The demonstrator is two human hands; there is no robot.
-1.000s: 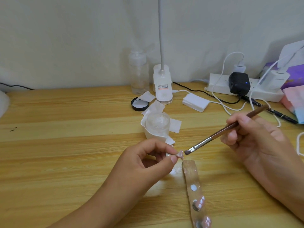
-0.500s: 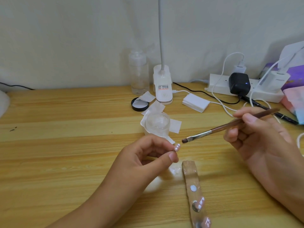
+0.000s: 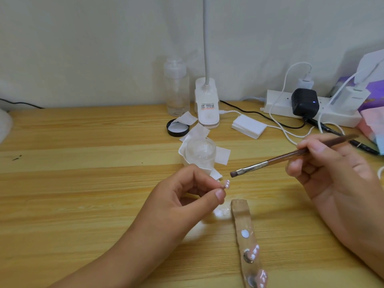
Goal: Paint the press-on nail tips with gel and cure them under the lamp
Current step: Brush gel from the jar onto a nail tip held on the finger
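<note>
The left hand (image 3: 182,196) pinched a pink, white-dotted press-on nail tip (image 3: 226,184) at its fingertips, above the middle of the counter (image 3: 83,183). The right hand (image 3: 324,169) gripped a brown-handled brush (image 3: 291,154), its bristles near the tip but not touching it. A clear strip (image 3: 242,217) bearing more painted tips (image 3: 254,253) lay toward the front edge. A clear jar (image 3: 200,151) stood behind the left hand.

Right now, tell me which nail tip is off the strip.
The tip pinched in the left hand; the other two sit on the strip.
</note>
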